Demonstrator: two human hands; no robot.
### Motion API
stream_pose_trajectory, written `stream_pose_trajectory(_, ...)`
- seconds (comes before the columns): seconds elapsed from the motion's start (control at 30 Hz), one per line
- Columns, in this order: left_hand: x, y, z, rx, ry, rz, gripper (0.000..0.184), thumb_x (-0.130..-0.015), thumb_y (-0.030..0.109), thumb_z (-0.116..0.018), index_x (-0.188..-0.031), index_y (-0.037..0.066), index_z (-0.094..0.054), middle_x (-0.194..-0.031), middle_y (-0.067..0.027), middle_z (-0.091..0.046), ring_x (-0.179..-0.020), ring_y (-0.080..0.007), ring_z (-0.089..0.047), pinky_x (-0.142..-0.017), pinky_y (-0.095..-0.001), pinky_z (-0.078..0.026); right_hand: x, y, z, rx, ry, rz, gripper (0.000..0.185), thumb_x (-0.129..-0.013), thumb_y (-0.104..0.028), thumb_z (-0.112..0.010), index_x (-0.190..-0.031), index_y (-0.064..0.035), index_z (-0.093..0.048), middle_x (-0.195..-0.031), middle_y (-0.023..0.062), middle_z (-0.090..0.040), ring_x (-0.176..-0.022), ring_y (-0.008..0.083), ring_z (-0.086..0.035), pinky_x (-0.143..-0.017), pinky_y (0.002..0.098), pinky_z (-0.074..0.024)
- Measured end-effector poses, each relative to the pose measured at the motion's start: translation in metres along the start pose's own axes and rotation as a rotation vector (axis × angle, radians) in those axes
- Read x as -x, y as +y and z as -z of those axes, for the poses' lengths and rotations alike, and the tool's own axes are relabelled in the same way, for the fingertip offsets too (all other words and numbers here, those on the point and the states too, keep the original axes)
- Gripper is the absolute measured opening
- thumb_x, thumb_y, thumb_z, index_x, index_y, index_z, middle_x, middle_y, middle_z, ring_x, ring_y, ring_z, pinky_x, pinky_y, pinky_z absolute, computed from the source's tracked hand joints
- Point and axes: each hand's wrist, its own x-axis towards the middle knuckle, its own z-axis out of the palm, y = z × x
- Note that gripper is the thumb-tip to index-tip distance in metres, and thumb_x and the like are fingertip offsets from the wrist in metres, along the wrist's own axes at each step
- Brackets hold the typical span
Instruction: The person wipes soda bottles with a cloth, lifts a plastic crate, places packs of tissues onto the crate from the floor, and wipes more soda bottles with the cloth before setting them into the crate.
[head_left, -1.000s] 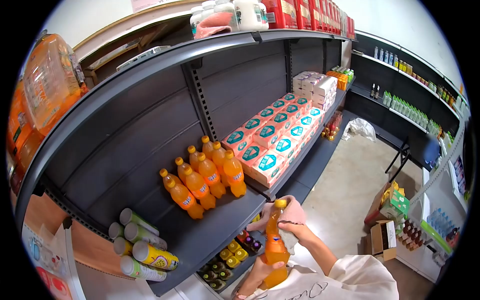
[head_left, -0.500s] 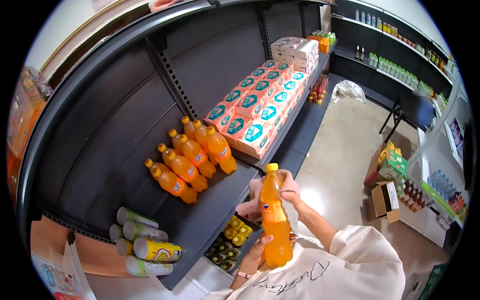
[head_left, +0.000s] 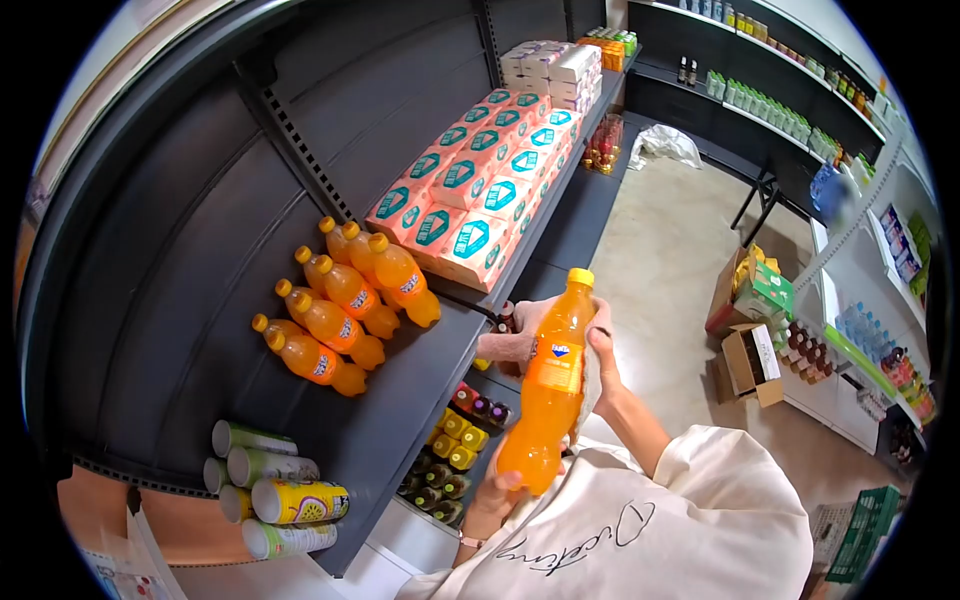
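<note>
A white garment (head_left: pixel 640 515) marked with dark script is seen at the bottom of the frame, closest to the camera. Just above it, a yellow-capped bottle of orange drink (head_left: pixel 555 380) is held, slightly tilted, between two bare hands, clear of the shelf. Its lower part is gripped by the left hand (head_left: pixel 495 495), whose visible fingers are bent against the plastic; a bracelet (head_left: pixel 472 541) is worn on that wrist. The upper side is clasped by the right hand (head_left: pixel 603 350), its thumb laid along the bottle over a pink cloth (head_left: pixel 508 347); how its other fingers are set cannot be told, as they are hidden. The cloth is bunched behind and beside the bottle.

On the dark shelf (head_left: pixel 395 400) alongside, upright cans (head_left: pixel 300 501) are grouped at the near end, followed by similar orange bottles (head_left: pixel 345 290) set close together. Past these, pink packs (head_left: pixel 470 190) printed with teal emblems are stacked, with white-and-purple packs (head_left: pixel 550 72) piled beyond. Below the shelf, yellow-capped bottles (head_left: pixel 458 437) are seen.

Across the pale floor (head_left: pixel 665 270), an open cardboard box (head_left: pixel 750 365) is placed, and in the distance a crumpled white sheet (head_left: pixel 665 145) is pictured near wall shelves (head_left: pixel 690 95) lined with bottles.
</note>
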Motion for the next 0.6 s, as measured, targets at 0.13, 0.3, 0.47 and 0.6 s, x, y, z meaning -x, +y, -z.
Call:
stream_pose_trajectory(0.13,-0.008,-0.01,-0.01,-0.372,0.207,-0.197,0.086,-0.064,0.013,-0.078,-0.131,0.004,-0.024,-0.117,-0.0125,-0.047,-0.106,-0.02,-0.051,-0.091,-0.0313,-0.043,0.021,0.012,0.005,0.092,0.102,-0.191,0.066,-0.072,-0.041,-0.07,-0.123,-0.0049,-0.048,-0.115,0.0102,-0.058,-0.105,0.0205,-0.056,-0.093,0.0357,-0.0444)
stream_pose_trajectory(0.3,-0.018,-0.006,-0.025,-0.909,0.358,-0.441,0.085,-0.063,0.01,-0.081,-0.127,0.004,-0.025,-0.114,-0.0154,-0.048,-0.104,-0.0199,-0.052,-0.088,-0.032,-0.044,0.035,0.022,-0.004,0.204,0.055,-0.235,0.052,-0.077,-0.021,-0.071,-0.122,-0.0025,-0.051,-0.115,0.0081,-0.058,-0.106,0.0181,-0.056,-0.093,0.0323,-0.0435)
stream_pose_trajectory(0.47,-0.021,0.001,-0.031,-1.037,0.363,-0.368,0.082,-0.066,0.016,-0.081,-0.125,0.003,-0.025,-0.114,-0.0168,-0.049,-0.104,-0.0199,-0.051,-0.089,-0.0315,-0.042,0.037,0.023,-0.001,0.274,0.137,-0.201,0.049,-0.079,-0.023,-0.07,-0.119,-0.0011,-0.053,-0.112,0.0083,-0.06,-0.102,0.0175,-0.057,-0.088,0.0315,-0.046)
stream_pose_trajectory(0.6,-0.023,-0.006,-0.013,-0.452,0.278,-0.197,0.071,-0.074,0.017,-0.075,-0.126,0.003,-0.029,-0.117,-0.014,-0.047,-0.111,-0.0198,-0.049,-0.093,-0.0314,-0.041,0.039,0.02,0.006,0.128,0.139,-0.206,0.046,-0.08,-0.023,-0.068,-0.118,-0.0014,-0.053,-0.11,0.0093,-0.06,-0.099,0.0184,-0.058,-0.088,0.0329,-0.0467)
